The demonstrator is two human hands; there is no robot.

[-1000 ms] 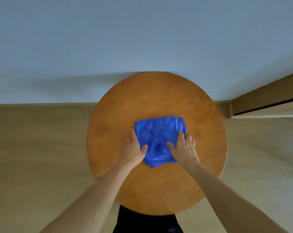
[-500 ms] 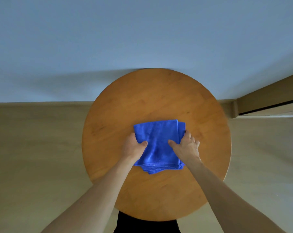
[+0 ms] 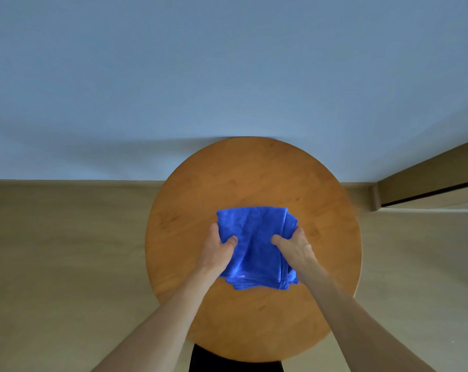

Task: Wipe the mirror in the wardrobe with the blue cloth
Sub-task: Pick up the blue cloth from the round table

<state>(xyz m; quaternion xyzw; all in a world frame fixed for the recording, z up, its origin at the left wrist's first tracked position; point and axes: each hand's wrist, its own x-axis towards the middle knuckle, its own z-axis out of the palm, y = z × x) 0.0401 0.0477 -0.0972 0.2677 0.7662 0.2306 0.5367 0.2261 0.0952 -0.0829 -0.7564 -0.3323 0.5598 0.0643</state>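
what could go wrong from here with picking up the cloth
1. The left hand and right hand grip only the sides of the folded blue cloth, so its loose near layers may fall open once lifted clear.
2. That sagging near edge might drag across the round table.

Fuzzy, matt blue cloth (image 3: 254, 245) lies on smooth, softly glossy wooden table (image 3: 254, 178).

Fingers of left hand (image 3: 216, 254), right hand (image 3: 295, 248) hide under blue cloth (image 3: 251, 232).
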